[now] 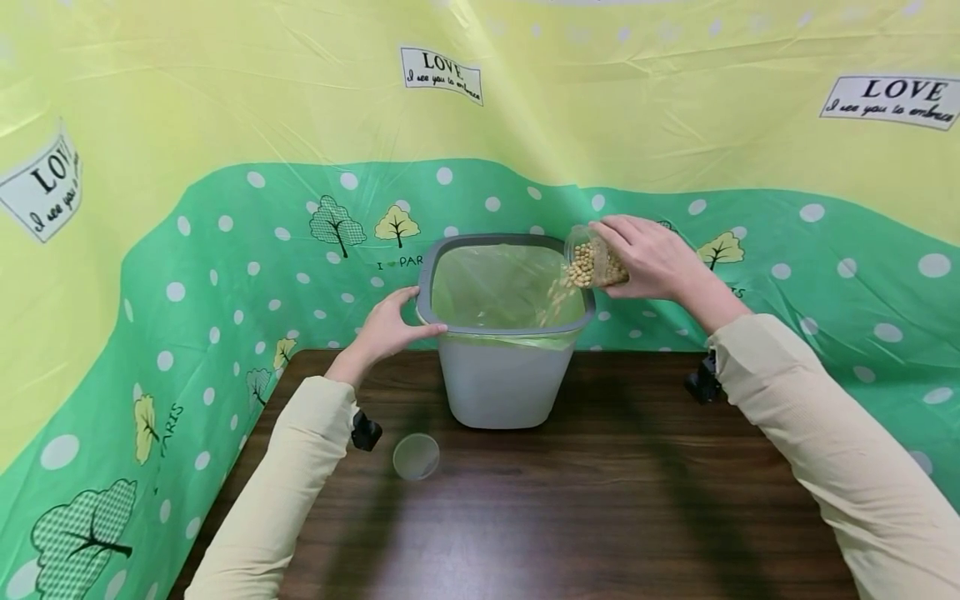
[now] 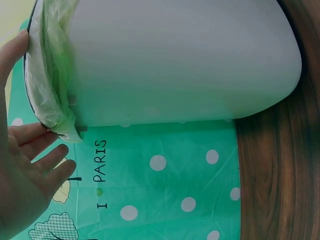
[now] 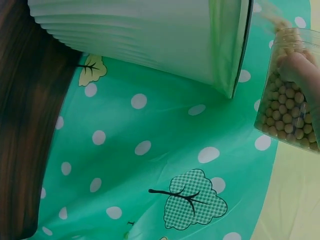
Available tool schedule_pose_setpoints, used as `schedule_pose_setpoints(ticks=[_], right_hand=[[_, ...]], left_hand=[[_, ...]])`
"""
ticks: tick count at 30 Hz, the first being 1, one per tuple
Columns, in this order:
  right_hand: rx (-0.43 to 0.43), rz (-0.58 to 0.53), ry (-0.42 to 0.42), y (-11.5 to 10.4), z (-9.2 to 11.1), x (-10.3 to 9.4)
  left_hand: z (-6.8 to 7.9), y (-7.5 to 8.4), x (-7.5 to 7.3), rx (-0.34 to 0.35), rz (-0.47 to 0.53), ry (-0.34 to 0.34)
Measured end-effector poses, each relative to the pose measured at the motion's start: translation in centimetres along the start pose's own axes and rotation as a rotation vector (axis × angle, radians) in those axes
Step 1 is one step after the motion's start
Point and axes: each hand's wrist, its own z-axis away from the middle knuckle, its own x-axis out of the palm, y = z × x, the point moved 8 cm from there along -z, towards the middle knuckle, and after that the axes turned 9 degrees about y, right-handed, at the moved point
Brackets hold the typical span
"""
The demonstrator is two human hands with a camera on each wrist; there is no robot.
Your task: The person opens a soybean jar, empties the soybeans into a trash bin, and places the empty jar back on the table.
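A light grey trash can (image 1: 498, 383) with a darker grey rim stands on the table, lined with a pale green plastic bag (image 1: 487, 283). My left hand (image 1: 384, 327) rests against the rim's left corner, thumb at the front and fingers spread along the side. In the left wrist view the left fingertips (image 2: 47, 132) touch the rim beside the bunched liner. My right hand (image 1: 648, 257) grips a clear plastic jar (image 3: 287, 107) of round, pale beans, tilted over the can's right rim. Beans (image 1: 557, 300) pour from its mouth into the lined can.
A clear round lid (image 1: 416, 457) lies on the dark wooden table (image 1: 570, 517), in front of the can and to its left. Behind the table hangs a green and yellow printed curtain (image 1: 262, 225), close to the can's back.
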Motion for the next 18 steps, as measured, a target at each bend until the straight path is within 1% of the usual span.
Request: schedule_pose_setpoints(ticks=[8,18], right_hand=[[0.001,-0.004,-0.022,-0.05,-0.25,0.26],[-0.022,-0.005,-0.027,-0.15,-0.51,0.28]], left_hand=[[-0.12,-0.02,0.05,-0.005,0.005,-0.007],[-0.13,0.06,-0.02,-0.004,0.005,-0.004]])
